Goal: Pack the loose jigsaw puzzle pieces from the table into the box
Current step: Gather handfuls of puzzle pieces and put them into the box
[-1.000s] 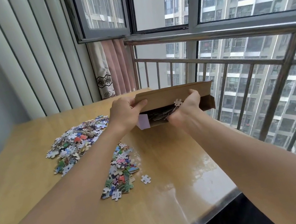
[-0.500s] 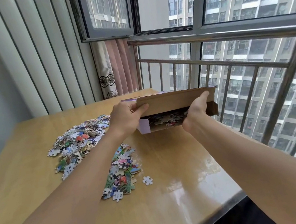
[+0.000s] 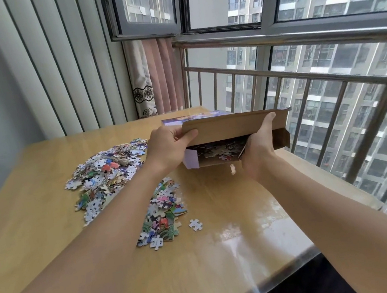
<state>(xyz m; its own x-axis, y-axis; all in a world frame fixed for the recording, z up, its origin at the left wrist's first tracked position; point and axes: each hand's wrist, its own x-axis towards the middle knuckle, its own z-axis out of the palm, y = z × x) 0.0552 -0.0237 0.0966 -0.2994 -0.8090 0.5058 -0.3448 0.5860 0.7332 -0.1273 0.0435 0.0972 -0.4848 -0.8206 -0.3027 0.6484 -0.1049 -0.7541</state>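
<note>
- At centre frame, toward the far edge of the table (image 3: pixel 231 262): the box (image 3: pixel 235 128), lying on its side with its open mouth facing the camera and its brown flap lifted; it seems to be held this way so the pieces can go in from the near side.
- Left hand (image 3: pixel 167 148): gripping the left end of the flap, thumb lying across the cardboard face and fingers curling over the top edge, apparently propping the mouth open.
- Right hand (image 3: pixel 258 146): clasping the right side of the opening, fingers reaching up to the flap's top edge; whether anything is lying in the palm cannot be told.
- Pieces in the box (image 3: pixel 218 151): a layer showing inside the mouth, so packing looks partly done.
- Single piece (image 3: pixel 233 169): blurring just below the box mouth, beside the right wrist, seemingly falling out.
- Large pile (image 3: pixel 105 175): lying at left centre, well apart from the box, waiting to be packed.
- Small pile (image 3: pixel 162 212): lying at mid frame, beside the left forearm.
- Stray piece (image 3: pixel 195 224): lying alone just right of the small pile.
- Risk, as a judgement: with the mouth sitting this low, more pieces could be spilling out.
</note>
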